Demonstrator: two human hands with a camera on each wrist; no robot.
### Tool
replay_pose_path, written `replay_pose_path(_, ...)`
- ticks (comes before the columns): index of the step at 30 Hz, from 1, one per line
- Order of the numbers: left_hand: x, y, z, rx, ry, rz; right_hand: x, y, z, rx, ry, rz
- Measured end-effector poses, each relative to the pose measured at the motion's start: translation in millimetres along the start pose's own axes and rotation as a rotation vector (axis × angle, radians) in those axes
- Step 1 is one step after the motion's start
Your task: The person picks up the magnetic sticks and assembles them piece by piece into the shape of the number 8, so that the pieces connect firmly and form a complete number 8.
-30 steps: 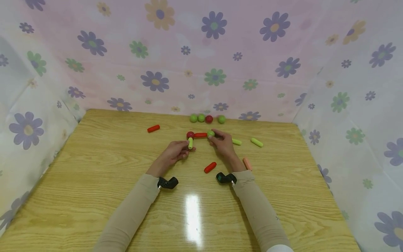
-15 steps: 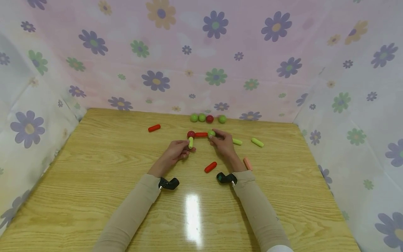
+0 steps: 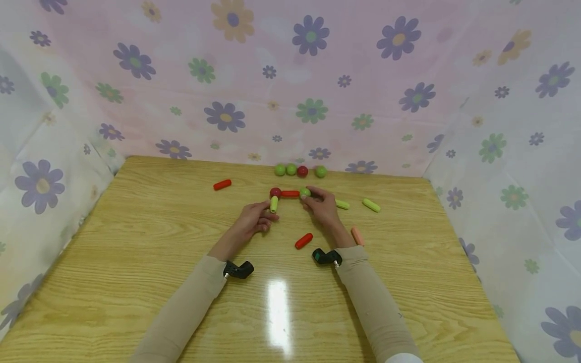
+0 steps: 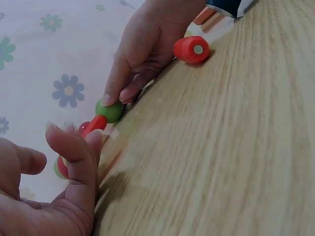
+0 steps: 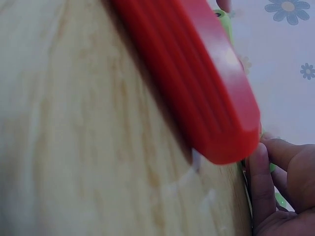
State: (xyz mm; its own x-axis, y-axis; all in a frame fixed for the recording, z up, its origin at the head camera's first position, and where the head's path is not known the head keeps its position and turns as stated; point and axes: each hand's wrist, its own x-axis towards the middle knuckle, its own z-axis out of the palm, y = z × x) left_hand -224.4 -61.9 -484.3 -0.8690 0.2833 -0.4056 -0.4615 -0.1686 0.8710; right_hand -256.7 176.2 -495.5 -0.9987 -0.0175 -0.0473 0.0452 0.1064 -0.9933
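In the head view a dark red ball [image 3: 275, 192], a red stick [image 3: 290, 193] and a green ball [image 3: 305, 193] lie joined in a row. A yellow-green stick [image 3: 274, 204] extends from the dark red ball toward the person. My right hand [image 3: 323, 207] pinches the green ball between thumb and finger. Beside the yellow-green stick is my left hand [image 3: 255, 220], its fingertips at the stick's left and near side. The left wrist view shows the left thumb and fingers [image 4: 74, 147] spread apart, with no stick visible between them.
Several balls [image 3: 291, 169], green and dark red, stand along the back edge. Loose red sticks [image 3: 304, 241] [image 3: 222, 184], yellow-green sticks [image 3: 371, 205] [image 3: 342, 204] and an orange stick [image 3: 357, 236] lie about the wooden table [image 3: 136, 242]. Flowered cloth [image 3: 272, 91] surrounds the back and sides.
My left hand has shifted slightly left and toward the person, its fingers loosening from the yellow-green stick. That stick's near end has swung slightly left. My right hand stays on the green ball.
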Motion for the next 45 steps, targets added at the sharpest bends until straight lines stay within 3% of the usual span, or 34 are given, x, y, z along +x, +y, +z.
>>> replay_pose_path(6, -12.5, 5.5, -19.0, -0.025, 0.064, 0.064, 0.8, -1.0, 0.8, 0.000, 0.003, 0.003)
replay_pose_path(13, -11.0, 10.8, -40.0, -0.054, 0.125, 0.194, 1.4, 0.6, 0.1, 0.001, 0.006, -0.002)
replay_pose_path(20, -6.4, 9.5, -50.3, -0.073, 0.097, 0.349, 0.7, 1.7, 0.9, 0.011, 0.006, 0.011)
replay_pose_path(31, 12.8, 7.9, -50.2, -0.069, 0.066, 0.487, 2.2, 1.3, 0.9, 0.006, 0.010, 0.016)
replay_pose_path(38, 33.2, 15.5, -43.1, -0.078, 0.103, 0.554, 1.9, 0.9, -0.1, 0.021, 0.005, 0.021)
replay_pose_path(45, 51.3, 21.9, -40.0, 0.070, 0.132, 0.566, 0.8, -2.4, 0.8, 0.031, 0.001, 0.020)
